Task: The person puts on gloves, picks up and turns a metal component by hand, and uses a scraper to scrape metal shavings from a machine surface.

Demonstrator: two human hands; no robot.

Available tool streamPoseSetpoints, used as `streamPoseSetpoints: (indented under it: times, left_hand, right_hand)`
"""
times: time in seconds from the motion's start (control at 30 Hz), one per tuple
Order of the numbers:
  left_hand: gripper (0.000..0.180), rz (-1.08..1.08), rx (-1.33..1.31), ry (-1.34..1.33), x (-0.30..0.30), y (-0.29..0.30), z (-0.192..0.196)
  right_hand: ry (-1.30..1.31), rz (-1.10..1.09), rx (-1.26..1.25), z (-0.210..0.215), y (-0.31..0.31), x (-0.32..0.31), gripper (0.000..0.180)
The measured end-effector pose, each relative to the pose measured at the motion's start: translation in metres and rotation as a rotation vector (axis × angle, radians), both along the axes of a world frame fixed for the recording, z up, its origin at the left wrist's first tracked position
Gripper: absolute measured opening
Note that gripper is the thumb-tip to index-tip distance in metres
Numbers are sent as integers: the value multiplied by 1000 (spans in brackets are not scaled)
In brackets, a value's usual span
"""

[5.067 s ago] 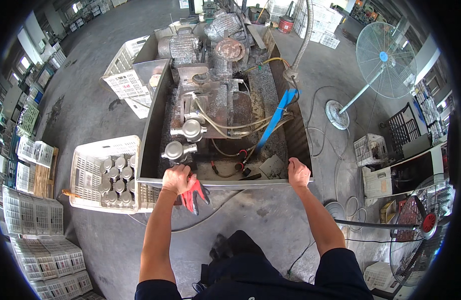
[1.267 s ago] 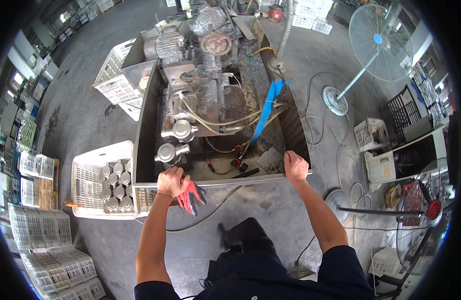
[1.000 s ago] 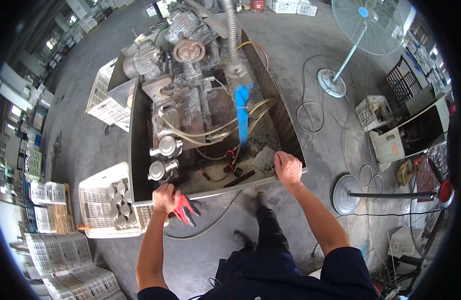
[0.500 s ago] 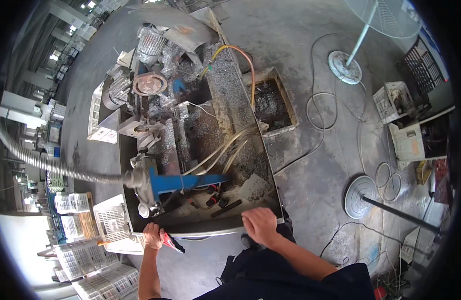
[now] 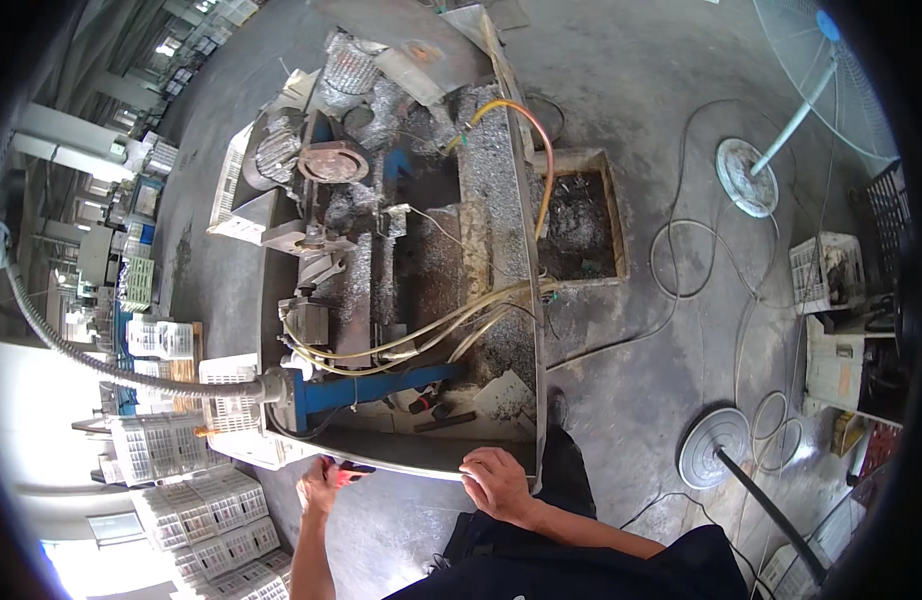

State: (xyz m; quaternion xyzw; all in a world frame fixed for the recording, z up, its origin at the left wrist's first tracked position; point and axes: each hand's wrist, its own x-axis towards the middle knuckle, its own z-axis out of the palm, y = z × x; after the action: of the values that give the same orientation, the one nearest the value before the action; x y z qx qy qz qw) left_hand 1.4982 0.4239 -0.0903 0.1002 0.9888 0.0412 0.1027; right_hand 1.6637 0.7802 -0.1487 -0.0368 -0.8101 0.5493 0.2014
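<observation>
Just outside the near edge of a metal machine tray (image 5: 391, 462), my left hand (image 5: 317, 486) is closed around a red and black hand tool (image 5: 351, 472); its exact kind is hidden by my fingers. My right hand (image 5: 497, 486) lies on the tray's near rim toward its right corner, with the fingers curled over it. Inside the tray, a blue metal arm (image 5: 381, 392) runs across the machine just beyond my hands. Beyond the arm, pale hoses (image 5: 421, 338) cross above the bed, which is strewn with shiny metal chips (image 5: 491, 150).
A chip-filled bin (image 5: 586, 225) stands right of the machine. Cables loop over the floor beside two round stand bases (image 5: 746, 178) (image 5: 714, 447). A flexible metal conduit (image 5: 131, 375) reaches in from the left. White crates (image 5: 196, 500) are stacked at lower left.
My right hand has come down onto the tray's near rim. My left hand still holds the red and black tool beside the tray. The whole view has shifted.
</observation>
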Motion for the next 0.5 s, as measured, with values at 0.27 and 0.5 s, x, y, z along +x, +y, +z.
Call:
streamPoseSetpoints:
  times: [0.27,0.5]
  left_hand:
    - [30,469,493,-160,111,13,-12]
    - [23,505,1007,-365,190,105,-9]
  right_hand:
    - [74,377,-115,25,-24,18,20]
    - [-277,590,-295,38,-74,56,46]
